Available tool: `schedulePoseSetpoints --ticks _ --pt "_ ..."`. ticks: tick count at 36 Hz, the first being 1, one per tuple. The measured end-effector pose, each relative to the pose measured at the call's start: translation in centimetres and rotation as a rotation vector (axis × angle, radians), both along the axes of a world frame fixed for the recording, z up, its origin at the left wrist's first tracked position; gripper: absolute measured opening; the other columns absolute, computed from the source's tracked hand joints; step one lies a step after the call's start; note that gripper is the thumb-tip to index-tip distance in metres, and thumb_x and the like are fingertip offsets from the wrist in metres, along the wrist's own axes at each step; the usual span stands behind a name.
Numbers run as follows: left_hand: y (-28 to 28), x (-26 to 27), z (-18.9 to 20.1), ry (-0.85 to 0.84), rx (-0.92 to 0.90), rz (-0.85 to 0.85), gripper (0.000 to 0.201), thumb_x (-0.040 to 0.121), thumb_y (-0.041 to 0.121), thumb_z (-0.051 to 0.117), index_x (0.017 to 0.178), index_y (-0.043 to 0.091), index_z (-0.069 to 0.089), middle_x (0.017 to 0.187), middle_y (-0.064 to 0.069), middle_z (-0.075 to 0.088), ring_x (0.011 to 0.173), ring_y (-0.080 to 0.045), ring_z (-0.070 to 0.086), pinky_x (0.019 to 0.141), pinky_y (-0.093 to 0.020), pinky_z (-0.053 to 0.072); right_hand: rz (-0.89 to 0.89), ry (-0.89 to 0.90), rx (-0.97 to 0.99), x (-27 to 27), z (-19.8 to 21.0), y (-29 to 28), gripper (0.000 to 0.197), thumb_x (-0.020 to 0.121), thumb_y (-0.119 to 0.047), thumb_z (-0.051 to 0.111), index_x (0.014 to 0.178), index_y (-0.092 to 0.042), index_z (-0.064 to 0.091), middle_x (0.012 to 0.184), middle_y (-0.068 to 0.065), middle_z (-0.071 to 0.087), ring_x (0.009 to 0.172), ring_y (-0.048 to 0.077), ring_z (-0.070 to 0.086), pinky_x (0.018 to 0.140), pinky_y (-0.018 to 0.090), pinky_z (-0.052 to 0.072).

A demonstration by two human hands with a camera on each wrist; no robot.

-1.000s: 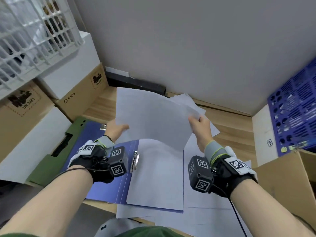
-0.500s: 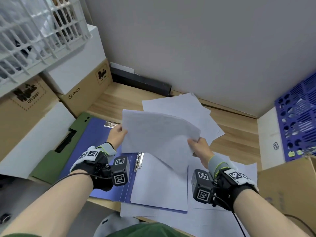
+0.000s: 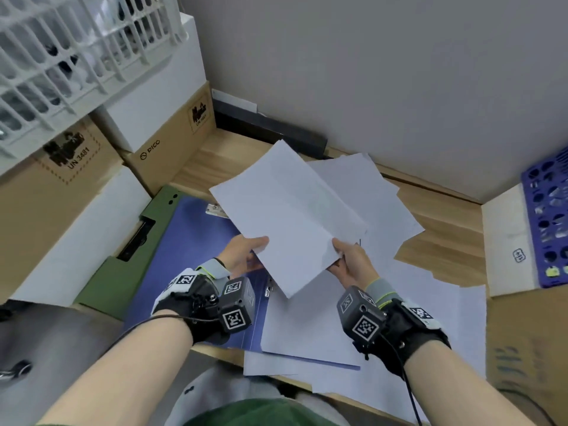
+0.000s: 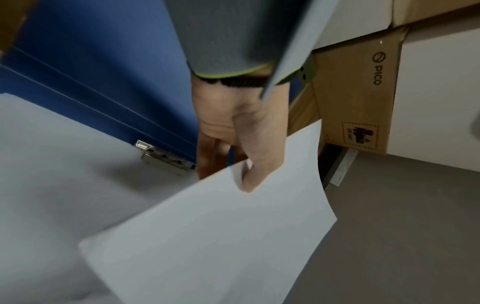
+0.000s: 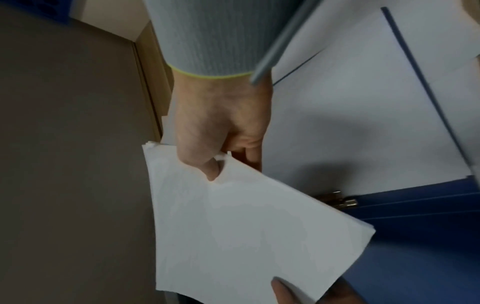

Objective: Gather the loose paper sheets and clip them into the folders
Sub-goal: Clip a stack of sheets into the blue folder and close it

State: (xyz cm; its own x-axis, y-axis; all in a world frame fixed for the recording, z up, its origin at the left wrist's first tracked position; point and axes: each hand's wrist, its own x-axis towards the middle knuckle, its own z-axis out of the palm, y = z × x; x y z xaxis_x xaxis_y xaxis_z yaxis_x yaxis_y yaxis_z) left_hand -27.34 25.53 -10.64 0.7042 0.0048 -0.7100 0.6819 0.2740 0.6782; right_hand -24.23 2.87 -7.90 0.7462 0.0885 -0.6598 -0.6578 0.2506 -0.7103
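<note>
Both hands hold a small stack of white paper sheets [image 3: 292, 222] in the air above the desk. My left hand [image 3: 246, 253] pinches its near left edge, thumb on top [image 4: 249, 172]. My right hand [image 3: 349, 259] pinches the near right edge [image 5: 207, 164]. Under the stack an open blue folder [image 3: 190, 256] lies flat, its metal clip [image 4: 163, 157] bare beside a sheet [image 3: 304, 327] resting on its right half. A green folder [image 3: 123, 272] lies under the blue one. More loose sheets [image 3: 368, 192] are spread on the desk behind and to the right.
Cardboard and white boxes [image 3: 159, 139] are stacked at the left under a white basket [image 3: 61, 50]. At the right stand a blue perforated crate [image 3: 547, 216] and a cardboard box [image 3: 528, 348]. The grey wall closes the back of the wooden desk [image 3: 436, 250].
The held stack has come down from in front of the wall toward the desk and turned, its far corner now pointing away. Both hands kept their grip and moved closer together.
</note>
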Motion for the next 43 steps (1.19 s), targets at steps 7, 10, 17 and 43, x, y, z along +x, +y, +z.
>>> schedulePoseSetpoints --ticks 7,10,17,43 --pt "5.2 -3.2 -2.5 0.036 0.147 -0.01 0.021 0.09 0.003 0.06 0.111 0.006 0.059 0.088 -0.006 0.066 0.068 -0.014 0.066 0.046 -0.021 0.052 0.135 0.127 -0.05 -3.7 -1.9 2.0 0.026 0.092 -0.008 0.052 0.117 -0.002 0.057 0.109 0.016 0.064 0.092 0.029 0.065 0.069 0.034 0.059" --pt "8.2 -5.1 -3.3 0.069 0.174 -0.056 0.024 0.09 0.002 0.059 0.113 0.005 0.059 0.089 -0.007 0.065 0.068 -0.014 0.065 0.046 -0.02 0.053 0.178 0.152 -0.01 -4.7 -2.4 2.7 0.021 0.094 -0.014 0.047 0.108 -0.013 0.063 0.097 0.008 0.065 0.075 0.018 0.063 0.055 0.026 0.054" --pt "13.7 -9.3 -5.1 0.202 0.229 -0.336 0.033 0.085 0.012 0.067 0.117 0.003 0.062 0.118 -0.024 0.064 0.095 -0.03 0.062 0.084 -0.041 0.049 0.451 0.229 -0.127 -6.3 -4.6 5.8 0.025 0.093 -0.021 0.052 0.112 -0.014 0.068 0.09 0.005 0.069 0.075 0.025 0.062 0.065 0.03 0.054" --pt "17.2 -8.2 -4.3 0.104 0.235 -0.191 0.012 0.096 0.006 0.047 0.105 0.01 0.053 0.086 -0.005 0.064 0.067 -0.018 0.062 0.052 -0.022 0.055 0.529 0.271 -0.437 -7.9 -6.7 11.2 0.034 0.087 0.006 0.035 0.098 -0.011 0.062 0.065 0.008 0.051 0.048 0.021 0.045 0.047 0.025 0.048"
